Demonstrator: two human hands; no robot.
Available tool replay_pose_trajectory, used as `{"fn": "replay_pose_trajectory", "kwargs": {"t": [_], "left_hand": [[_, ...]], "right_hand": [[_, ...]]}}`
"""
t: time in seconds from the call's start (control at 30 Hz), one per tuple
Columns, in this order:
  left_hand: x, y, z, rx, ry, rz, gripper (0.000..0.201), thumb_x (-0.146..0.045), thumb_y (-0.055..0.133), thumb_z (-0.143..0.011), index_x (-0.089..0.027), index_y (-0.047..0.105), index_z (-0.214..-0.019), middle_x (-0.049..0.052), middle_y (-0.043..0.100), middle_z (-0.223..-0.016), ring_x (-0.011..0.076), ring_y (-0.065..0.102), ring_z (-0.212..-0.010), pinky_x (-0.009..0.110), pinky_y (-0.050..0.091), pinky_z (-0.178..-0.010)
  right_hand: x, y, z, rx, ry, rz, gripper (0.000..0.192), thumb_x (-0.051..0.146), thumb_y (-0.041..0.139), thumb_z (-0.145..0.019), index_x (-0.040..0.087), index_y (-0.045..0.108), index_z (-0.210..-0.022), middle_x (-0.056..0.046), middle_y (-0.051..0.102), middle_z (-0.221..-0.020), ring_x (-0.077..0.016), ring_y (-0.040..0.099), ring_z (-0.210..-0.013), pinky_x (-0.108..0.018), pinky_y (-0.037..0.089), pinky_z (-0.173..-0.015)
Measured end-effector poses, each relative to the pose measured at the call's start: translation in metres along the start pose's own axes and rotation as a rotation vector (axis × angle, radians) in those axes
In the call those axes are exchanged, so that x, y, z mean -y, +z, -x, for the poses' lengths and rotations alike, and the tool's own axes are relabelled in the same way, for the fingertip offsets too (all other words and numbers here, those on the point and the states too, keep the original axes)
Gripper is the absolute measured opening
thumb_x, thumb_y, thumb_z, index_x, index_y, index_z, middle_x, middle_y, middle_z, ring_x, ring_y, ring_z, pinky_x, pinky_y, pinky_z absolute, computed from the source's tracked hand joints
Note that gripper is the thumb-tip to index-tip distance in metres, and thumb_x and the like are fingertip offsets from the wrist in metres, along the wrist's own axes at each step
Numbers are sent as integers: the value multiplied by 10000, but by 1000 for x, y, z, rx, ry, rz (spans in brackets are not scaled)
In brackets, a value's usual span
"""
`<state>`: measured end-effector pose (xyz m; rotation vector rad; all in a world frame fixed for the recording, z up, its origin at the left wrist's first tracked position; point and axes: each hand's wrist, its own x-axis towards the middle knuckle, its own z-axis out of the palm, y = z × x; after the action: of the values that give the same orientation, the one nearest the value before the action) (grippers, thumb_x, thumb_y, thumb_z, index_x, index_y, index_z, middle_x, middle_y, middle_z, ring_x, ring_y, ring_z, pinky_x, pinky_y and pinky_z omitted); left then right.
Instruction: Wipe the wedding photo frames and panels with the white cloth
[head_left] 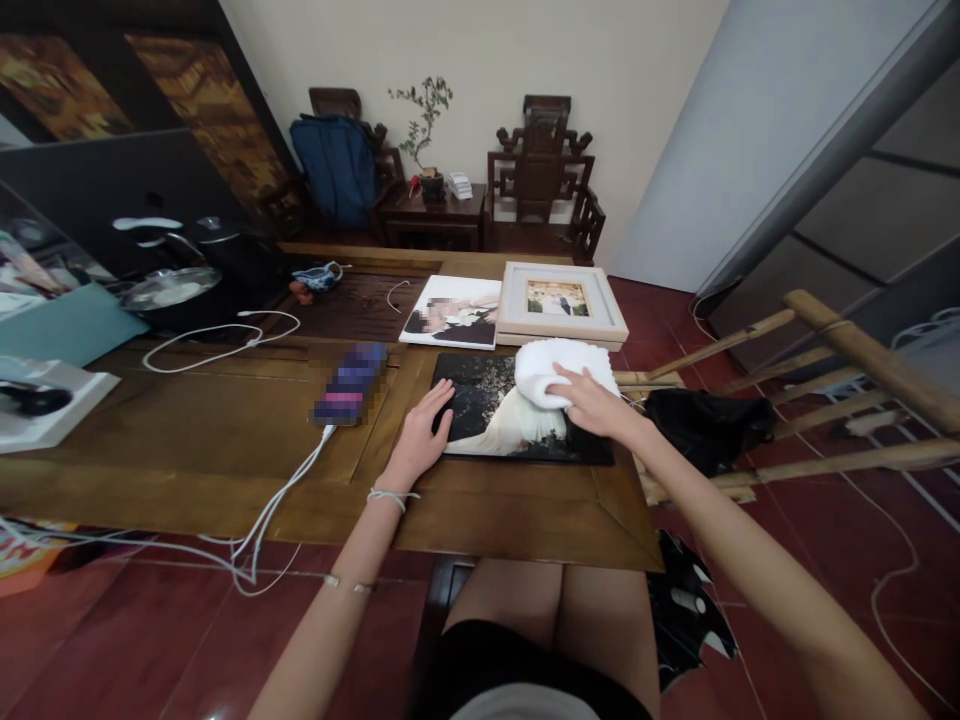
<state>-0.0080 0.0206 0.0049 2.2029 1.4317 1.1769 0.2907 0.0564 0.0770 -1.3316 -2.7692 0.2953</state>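
A dark photo panel [487, 425] with a pale gown printed on it lies flat near the table's right end. My left hand [424, 430] rests on its left edge, fingers stretched out flat and holding nothing. On the panel's upper right part, my right hand [589, 400] grips a white cloth [551, 365], pressing it down on the picture. Part of the panel is hidden under the cloth and hand. Just behind lie a white-edged photo print [454, 312] and a light-framed picture [562, 300] on top of another frame.
A phone [349, 385] on a white cable lies left of the panel on the wooden table [225, 440]. Farther left are a pot with a glass lid [172, 290], a black kettle [232, 250] and a teal box [82, 325]. A bamboo chair [795, 390] stands at the right.
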Motion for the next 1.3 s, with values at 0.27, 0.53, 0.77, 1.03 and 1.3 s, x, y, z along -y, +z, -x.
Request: {"fn": "replay_pose_trajectory", "kwargs": {"t": [0.27, 0.53, 0.77, 1.03, 1.3], "left_hand": [[-1, -1, 0, 2, -4, 5, 359, -221, 415, -903, -131, 551, -1223, 142, 522, -1336, 226, 428, -1294, 453, 346, -1092], [-1, 0, -1, -16, -3, -3, 351, -221, 419, -899, -161, 555, -1216, 122, 532, -1330, 227, 441, -1285, 467, 359, -1082], [0, 0, -2, -10, 2, 13, 352, -224, 428, -891, -172, 558, -1214, 114, 537, -1326, 228, 450, -1278, 480, 357, -1081], [0, -1, -1, -9, 3, 1, 340, -217, 425, -894, -162, 561, -1201, 126, 535, -1326, 223, 451, -1277, 468, 367, -1076], [-1, 2, -1, -23, -2, 2, 344, -208, 419, -895, -155, 555, -1207, 126, 532, -1329, 230, 442, -1284, 474, 363, -1079]], "right_hand": [[-1, 10, 2, -87, 0, 5, 607, -41, 365, -651, 166, 575, -1181, -145, 425, -1409, -292, 196, -1383, -675, 185, -1024], [76, 27, 98, -55, -156, -14, 480, -54, 384, -562, 194, 681, -847, -43, 392, -1444, -342, 119, -1391, -723, 126, -1015], [39, 11, 55, -42, -82, -52, 607, -52, 366, -581, 195, 634, -1066, -106, 443, -1403, -290, 196, -1384, -677, 179, -1029], [-17, -6, -24, -81, 81, 1, 584, -24, 348, -686, 135, 563, -1205, -185, 532, -1294, -313, 337, -1323, -600, 321, -988], [42, 22, 67, -94, -69, -31, 579, -52, 371, -566, 192, 664, -1003, -98, 447, -1401, -290, 162, -1392, -677, 143, -1043]]}}
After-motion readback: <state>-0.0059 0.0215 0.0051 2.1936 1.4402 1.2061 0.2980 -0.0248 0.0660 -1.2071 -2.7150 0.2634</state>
